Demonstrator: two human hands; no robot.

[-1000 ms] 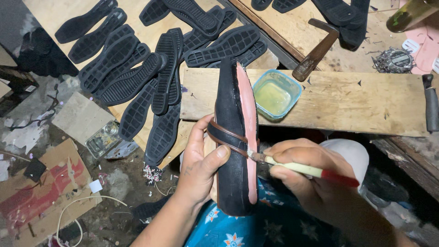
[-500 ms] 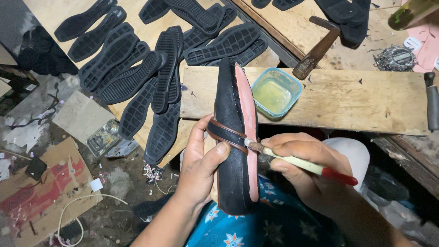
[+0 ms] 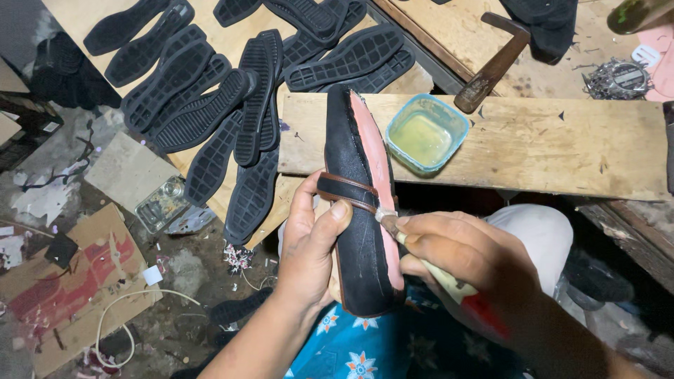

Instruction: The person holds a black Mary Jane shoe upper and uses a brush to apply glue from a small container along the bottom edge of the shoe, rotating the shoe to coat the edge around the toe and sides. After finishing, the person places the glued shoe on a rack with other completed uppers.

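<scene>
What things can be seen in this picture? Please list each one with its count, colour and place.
shoe: one, black with a pink underside and a brown strap, held at centre
brush: one, pale handle with a red end, its tip at the shoe's strap
tub: one, light blue, holding yellowish liquid, on the plank
plank: one, bare wood, across the middle
hammer: one, dark, lying at upper right
soles: many, black, spread on boards at upper left
cardboard: one piece, brown with red marks, on the floor at lower left
cord: one, white, on the floor
left hand: one, gripping the shoe
right hand: one, holding the brush
</scene>
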